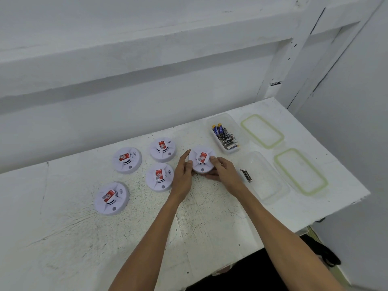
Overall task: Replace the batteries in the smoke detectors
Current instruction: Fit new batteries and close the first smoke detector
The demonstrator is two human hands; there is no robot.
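The left hand [182,175] and right hand [223,170] grip the detector [202,158] by its rim, perhaps resting on the table [210,217], where a hard twist could slip it into the battery box [225,120].

head cam, my remote feed | left hand [182,175]: bare, slim fingers | right hand [223,172]: bare, likewise slim | forearms [157,234]: both bare all the way to the frame's lower edge | clothing: black fabric [241,274] low between the arms (garment or not, I cannot tell)
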